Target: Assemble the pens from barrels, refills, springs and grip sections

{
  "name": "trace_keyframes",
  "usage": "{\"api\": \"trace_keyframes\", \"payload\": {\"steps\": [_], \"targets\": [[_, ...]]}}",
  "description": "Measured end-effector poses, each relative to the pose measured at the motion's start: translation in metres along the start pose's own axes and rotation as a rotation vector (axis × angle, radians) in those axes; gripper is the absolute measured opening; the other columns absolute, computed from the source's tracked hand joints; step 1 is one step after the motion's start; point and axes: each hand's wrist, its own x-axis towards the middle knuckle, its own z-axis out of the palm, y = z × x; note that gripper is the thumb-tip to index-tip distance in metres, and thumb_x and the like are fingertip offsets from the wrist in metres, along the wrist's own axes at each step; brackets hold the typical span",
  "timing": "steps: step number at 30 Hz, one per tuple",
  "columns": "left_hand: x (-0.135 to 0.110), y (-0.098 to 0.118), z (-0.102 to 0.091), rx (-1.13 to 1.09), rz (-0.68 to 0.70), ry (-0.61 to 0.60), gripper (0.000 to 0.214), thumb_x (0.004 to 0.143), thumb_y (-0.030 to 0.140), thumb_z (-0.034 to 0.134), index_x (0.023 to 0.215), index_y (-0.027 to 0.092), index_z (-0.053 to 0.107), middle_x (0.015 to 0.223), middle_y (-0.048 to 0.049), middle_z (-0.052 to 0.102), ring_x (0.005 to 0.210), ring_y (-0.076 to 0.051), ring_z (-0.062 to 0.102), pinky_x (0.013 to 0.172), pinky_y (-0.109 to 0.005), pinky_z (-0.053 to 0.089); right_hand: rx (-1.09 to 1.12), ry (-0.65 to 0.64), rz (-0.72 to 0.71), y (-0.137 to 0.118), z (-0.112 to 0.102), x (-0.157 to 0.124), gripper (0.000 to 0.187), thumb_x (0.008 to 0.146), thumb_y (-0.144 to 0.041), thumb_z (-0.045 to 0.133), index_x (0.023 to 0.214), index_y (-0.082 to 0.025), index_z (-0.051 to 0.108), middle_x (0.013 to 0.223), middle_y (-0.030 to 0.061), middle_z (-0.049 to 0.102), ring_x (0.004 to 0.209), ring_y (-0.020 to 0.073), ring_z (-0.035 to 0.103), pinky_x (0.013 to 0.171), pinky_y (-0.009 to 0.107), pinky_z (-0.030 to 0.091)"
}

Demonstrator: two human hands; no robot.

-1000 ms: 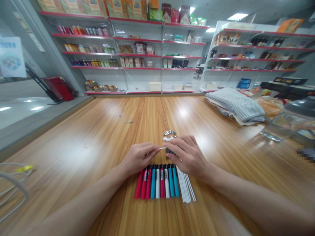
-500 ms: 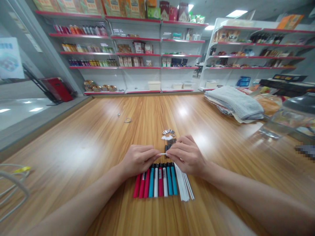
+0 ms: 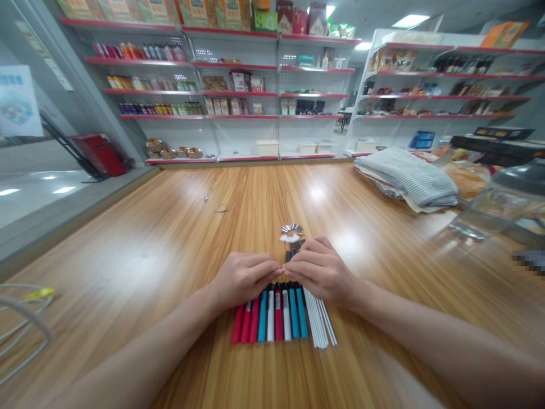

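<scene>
My left hand (image 3: 246, 278) and my right hand (image 3: 321, 274) meet fingertip to fingertip over the middle of the table. Both pinch a thin white stick (image 3: 283, 270), of which only a tiny bit shows between the fingers. Just below my hands lies a row of pen barrels (image 3: 271, 315) in pink, teal and white, with black ends. Beside them, under my right hand, thin white sticks (image 3: 320, 321) fan out. Beyond the fingers are small black parts (image 3: 288, 257), partly hidden, small white pieces (image 3: 289, 238) and an arc of silver tips (image 3: 292, 228).
On the wooden table (image 3: 170, 227) lie a small ring (image 3: 221, 208) and a tiny metal piece (image 3: 205, 198). A pale cable (image 3: 25, 318) is at the left edge. Folded striped cloth (image 3: 409, 179) and a clear container (image 3: 489, 204) stand at the right. Stocked shelves (image 3: 238, 68) rise behind.
My fingertips have come closer together, so less of the white stick shows between them. The row of barrels and the other parts have stayed in place.
</scene>
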Motion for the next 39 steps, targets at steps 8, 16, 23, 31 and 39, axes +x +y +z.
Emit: {"api": "trace_keyframes", "payload": {"steps": [8, 16, 23, 31, 39], "targets": [[0.001, -0.014, -0.001, -0.189, -0.239, 0.219, 0.016, 0.088, 0.023, 0.054, 0.079, 0.015, 0.064, 0.065, -0.0014, 0.057, 0.060, -0.010, 0.049, 0.059, -0.022, 0.038, 0.013, 0.229, 0.222, 0.018, -0.001, -0.004, 0.003, 0.083, -0.017, 0.061, 0.080, -0.017, 0.063, 0.074, 0.0024, 0.065, 0.071, 0.0153, 0.053, 0.075, 0.034, 0.037], [0.006, -0.011, -0.007, -0.235, -0.412, 0.263, 0.019, 0.088, 0.028, 0.054, 0.079, 0.015, 0.066, 0.067, 0.0000, 0.061, 0.061, -0.009, 0.053, 0.061, -0.021, 0.040, 0.013, 0.259, 0.298, 0.029, -0.002, -0.008, 0.004, 0.081, -0.018, 0.063, 0.077, -0.018, 0.063, 0.072, 0.0022, 0.063, 0.070, 0.0158, 0.052, 0.074, 0.034, 0.039], [0.003, -0.012, -0.003, -0.294, -0.494, 0.281, 0.020, 0.086, 0.032, 0.056, 0.095, 0.016, 0.065, 0.061, 0.0029, 0.056, 0.053, -0.008, 0.047, 0.053, -0.019, 0.037, 0.059, 0.199, 0.229, 0.023, -0.002, -0.007, 0.003, 0.079, -0.020, 0.065, 0.078, -0.017, 0.064, 0.072, 0.0026, 0.063, 0.070, 0.0158, 0.051, 0.075, 0.035, 0.039], [0.004, -0.013, -0.005, -0.291, -0.528, 0.279, 0.021, 0.087, 0.032, 0.053, 0.081, 0.015, 0.064, 0.065, 0.0004, 0.060, 0.057, -0.009, 0.051, 0.054, -0.019, 0.038, 0.474, 0.277, 0.574, 0.031, -0.007, -0.013, 0.017, 0.084, -0.030, 0.061, 0.075, -0.016, 0.063, 0.065, 0.0008, 0.056, 0.058, 0.0112, 0.048, 0.052, 0.026, 0.036], [0.004, -0.015, -0.004, -0.305, -0.550, 0.250, 0.023, 0.087, 0.034, 0.052, 0.081, 0.015, 0.064, 0.064, 0.0010, 0.058, 0.058, -0.009, 0.051, 0.054, -0.019, 0.039, 0.831, -0.475, 0.543, 0.064, -0.069, -0.002, 0.025, 0.079, -0.036, 0.066, 0.079, -0.010, 0.067, 0.066, 0.0023, 0.059, 0.059, 0.0100, 0.051, 0.053, 0.022, 0.037]]}}
